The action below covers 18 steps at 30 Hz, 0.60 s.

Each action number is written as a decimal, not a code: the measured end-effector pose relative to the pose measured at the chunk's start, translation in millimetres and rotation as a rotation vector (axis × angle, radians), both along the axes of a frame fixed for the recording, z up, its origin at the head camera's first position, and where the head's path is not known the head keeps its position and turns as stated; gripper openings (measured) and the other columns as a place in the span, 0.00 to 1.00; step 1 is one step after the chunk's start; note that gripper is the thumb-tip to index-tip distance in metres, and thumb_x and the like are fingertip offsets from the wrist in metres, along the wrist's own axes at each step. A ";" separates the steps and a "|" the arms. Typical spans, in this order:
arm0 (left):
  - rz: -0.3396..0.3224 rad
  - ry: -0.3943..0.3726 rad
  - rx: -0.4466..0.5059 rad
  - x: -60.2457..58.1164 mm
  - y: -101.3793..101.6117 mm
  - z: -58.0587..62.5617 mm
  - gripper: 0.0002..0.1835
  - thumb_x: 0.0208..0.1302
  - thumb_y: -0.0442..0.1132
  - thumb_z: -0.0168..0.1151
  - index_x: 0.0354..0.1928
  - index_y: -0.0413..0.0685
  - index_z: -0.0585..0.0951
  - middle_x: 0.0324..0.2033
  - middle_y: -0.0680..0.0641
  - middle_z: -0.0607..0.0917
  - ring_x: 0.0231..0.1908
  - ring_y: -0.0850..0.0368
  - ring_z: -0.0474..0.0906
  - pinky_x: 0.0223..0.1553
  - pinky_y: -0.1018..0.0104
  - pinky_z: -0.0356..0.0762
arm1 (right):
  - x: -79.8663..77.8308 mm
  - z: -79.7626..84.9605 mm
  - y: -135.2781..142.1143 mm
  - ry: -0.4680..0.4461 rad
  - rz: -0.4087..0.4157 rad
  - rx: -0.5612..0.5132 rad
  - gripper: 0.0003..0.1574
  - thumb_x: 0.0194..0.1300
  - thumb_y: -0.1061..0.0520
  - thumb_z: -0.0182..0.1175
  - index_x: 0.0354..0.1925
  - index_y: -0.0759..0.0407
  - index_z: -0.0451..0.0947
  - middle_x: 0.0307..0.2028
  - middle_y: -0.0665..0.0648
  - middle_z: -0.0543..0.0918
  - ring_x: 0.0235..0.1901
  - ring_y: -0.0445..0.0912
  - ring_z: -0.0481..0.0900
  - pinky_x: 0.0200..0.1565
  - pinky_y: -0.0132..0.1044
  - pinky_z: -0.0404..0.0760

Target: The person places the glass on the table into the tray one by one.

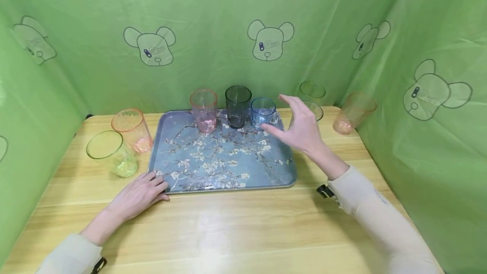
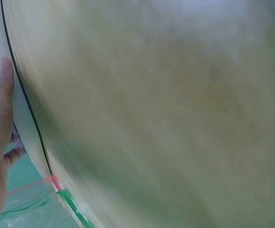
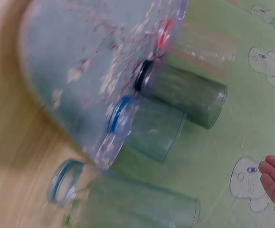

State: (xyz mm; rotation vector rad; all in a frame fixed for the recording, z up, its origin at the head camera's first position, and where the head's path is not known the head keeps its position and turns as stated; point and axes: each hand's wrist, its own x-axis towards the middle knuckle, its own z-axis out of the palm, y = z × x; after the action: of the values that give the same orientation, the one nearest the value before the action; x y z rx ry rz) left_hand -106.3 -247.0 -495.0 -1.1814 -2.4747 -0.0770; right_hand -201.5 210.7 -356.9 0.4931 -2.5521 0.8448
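Long off-white sleeves (image 1: 374, 217), black strap pieces (image 1: 324, 190), small grey marking (image 1: 381, 198)

I'm facing a curtained booth, home or lab I can't tell: green cloth (image 1: 213, 3) printed with cartoon bear heads (image 1: 156, 50) hangs behind the wooden table (image 1: 243, 231) and along both its sides.

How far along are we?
Apparently done: pink glass, dark glass and blue glass stand on the tray. In hand: nothing gripped; right hand hovers open, left hand touches the tray. Probably remaining: two glasses left of the tray, three glasses right of it.
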 end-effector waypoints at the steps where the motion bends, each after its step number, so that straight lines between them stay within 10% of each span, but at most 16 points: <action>1: 0.000 -0.001 0.000 0.0 0.0 0.1 0.15 0.61 0.54 0.69 0.33 0.55 0.76 0.30 0.55 0.77 0.34 0.55 0.70 0.41 0.58 0.74 | 0.7 -0.2 4.2 -0.003 -0.011 0.009 0.63 0.54 0.28 0.74 0.75 0.60 0.67 0.72 0.62 0.76 0.72 0.60 0.73 0.73 0.66 0.68; 18: 0.003 -0.014 0.007 0.9 0.0 0.2 0.14 0.62 0.54 0.69 0.34 0.55 0.76 0.30 0.56 0.78 0.35 0.55 0.70 0.42 0.58 0.74 | 0.2 -19.3 61.3 -0.049 -0.128 0.116 0.75 0.49 0.27 0.76 0.82 0.55 0.54 0.80 0.64 0.62 0.77 0.64 0.62 0.75 0.71 0.58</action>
State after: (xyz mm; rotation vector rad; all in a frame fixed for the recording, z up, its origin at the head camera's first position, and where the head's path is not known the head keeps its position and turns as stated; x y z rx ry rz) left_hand -105.5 -247.0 -494.8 -1.1788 -2.4858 -0.0928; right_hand -201.3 272.0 -376.2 0.3420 -2.6562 0.6747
